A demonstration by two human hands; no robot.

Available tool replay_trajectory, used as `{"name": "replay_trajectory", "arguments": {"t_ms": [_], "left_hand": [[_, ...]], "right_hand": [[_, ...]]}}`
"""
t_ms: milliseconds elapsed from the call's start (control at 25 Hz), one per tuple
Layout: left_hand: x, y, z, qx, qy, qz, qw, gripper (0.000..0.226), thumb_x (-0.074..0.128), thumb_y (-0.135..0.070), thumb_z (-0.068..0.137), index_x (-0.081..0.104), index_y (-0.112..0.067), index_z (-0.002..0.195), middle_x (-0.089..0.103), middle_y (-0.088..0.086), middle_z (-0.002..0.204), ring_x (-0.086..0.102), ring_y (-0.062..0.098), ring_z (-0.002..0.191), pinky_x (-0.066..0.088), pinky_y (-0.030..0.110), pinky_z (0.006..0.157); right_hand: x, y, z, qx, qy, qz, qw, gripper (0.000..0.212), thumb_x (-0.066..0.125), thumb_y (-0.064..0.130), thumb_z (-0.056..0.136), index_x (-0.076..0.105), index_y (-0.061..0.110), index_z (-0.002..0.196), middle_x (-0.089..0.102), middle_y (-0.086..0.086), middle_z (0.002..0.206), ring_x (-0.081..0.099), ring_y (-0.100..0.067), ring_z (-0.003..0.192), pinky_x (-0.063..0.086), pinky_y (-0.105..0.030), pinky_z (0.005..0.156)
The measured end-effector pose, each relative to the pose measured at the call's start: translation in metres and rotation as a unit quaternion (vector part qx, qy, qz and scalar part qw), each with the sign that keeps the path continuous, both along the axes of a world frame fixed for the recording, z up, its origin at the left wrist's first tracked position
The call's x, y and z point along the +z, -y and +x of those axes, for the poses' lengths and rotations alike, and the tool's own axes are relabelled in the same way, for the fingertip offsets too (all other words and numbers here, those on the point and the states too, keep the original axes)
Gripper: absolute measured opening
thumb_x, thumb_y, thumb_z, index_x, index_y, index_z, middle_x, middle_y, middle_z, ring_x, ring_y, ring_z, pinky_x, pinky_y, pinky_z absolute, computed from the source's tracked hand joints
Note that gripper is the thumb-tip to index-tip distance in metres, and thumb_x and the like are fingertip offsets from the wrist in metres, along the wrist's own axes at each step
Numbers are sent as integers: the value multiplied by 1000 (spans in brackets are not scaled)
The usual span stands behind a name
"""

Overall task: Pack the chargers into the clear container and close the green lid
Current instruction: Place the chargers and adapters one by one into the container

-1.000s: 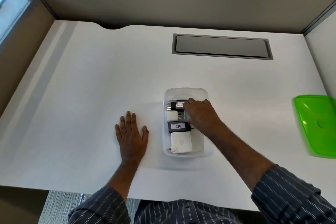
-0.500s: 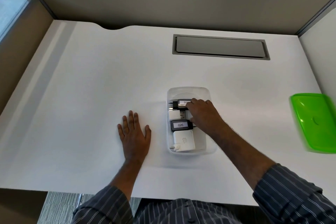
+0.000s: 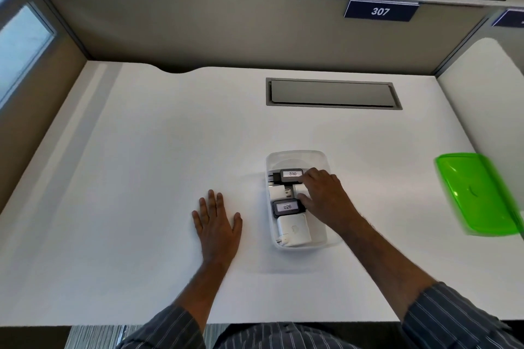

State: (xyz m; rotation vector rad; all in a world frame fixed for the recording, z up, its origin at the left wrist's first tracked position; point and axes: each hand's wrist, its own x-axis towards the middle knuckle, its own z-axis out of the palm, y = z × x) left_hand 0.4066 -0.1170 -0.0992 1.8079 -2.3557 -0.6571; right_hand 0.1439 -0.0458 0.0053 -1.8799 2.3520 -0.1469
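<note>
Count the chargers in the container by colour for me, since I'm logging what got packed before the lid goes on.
Black chargers: 2, labelled 002 and 026
White chargers: 2 showing, a small one and a large one
Total: 4 visible in the clear container; the right hand may hide more.

An office cubicle: beige partition walls [image 3: 226, 31] enclose a white surface [image 3: 141, 178] with a cable hatch [image 3: 333, 93], under a numbered plate "307" [image 3: 380, 11].

Bright even overhead light, soft shadows, wide-angle edge warp, motion-blurred green lid [image 3: 479, 193] at rt.
</note>
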Motion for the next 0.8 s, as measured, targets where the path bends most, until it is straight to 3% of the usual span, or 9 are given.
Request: {"name": "replay_trajectory", "arguments": {"t_ms": [280,480,600,800], "left_hand": [[17,13,11,-5,-28,20,999,69,55,-35,96,29,-20,158,18,0,170,14,25,157,10,47,128],[51,32,-19,-4,-87,26,996,67,52,-38,99,27,-21,159,15,-2,171,17,24,157,14,46,127],[70,46,-40,-16,-110,-6,994,66,52,-38,100,28,-20,159,13,-1,171,21,26,155,17,47,125],[89,56,-79,-75,-101,-59,990,69,52,-40,100,24,-18,159,9,2,172,17,29,156,17,50,126]], "right_hand": [[-4,-14,1,-63,38,-85,994,50,71,30,85,59,10,130,58,-7,125,55,-27,116,45,-40,99],[-3,-31,-7,-111,55,-140,982,47,64,34,90,59,10,130,58,-6,125,53,-25,114,45,-39,98],[0,-44,-21,-130,53,-145,980,46,59,37,95,59,11,133,57,-5,127,54,-26,115,48,-42,97],[0,-68,-55,-190,84,-96,974,60,61,40,98,48,8,146,50,-8,147,46,-28,135,40,-43,111]]}}
